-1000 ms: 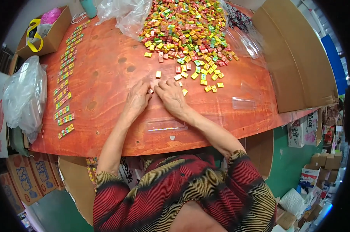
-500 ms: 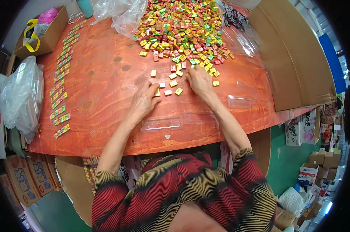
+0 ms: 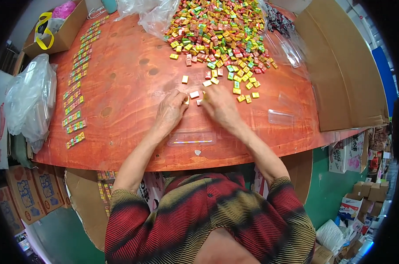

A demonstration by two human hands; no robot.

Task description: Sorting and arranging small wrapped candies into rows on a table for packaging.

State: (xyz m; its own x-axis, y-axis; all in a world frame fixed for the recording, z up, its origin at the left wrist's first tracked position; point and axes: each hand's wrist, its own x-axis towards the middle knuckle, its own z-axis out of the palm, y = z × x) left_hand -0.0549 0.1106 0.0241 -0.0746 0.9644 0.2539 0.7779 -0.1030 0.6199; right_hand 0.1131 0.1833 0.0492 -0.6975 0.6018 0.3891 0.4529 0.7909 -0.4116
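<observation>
Both hands rest palm-down on the orange bench (image 3: pixel 129 88), left hand (image 3: pixel 171 112) and right hand (image 3: pixel 219 105) close together with 2 or 3 small square candies (image 3: pixel 194 94) between their fingertips. Each grip is narrow, fingers curled onto the pieces; whether any is pinched I cannot tell. The big candy pile (image 3: pixel 217 31) lies beyond, and a clear plastic tray (image 3: pixel 191 138) sits just behind the wrists.

Bright, even overhead light under a heavy fisheye bend.

The orange surface (image 3: pixel 129 88) is evenly lit and shows a soft sheen, with only short, faint shadows under the hands. Glare sits on the clear plastic bag (image 3: pixel 30 99) at the left and on the clear tray (image 3: pixel 191 138) near the front edge. The centre is sharp; straight edges curve toward the rim, where detail softens and black corners frame the round picture.
</observation>
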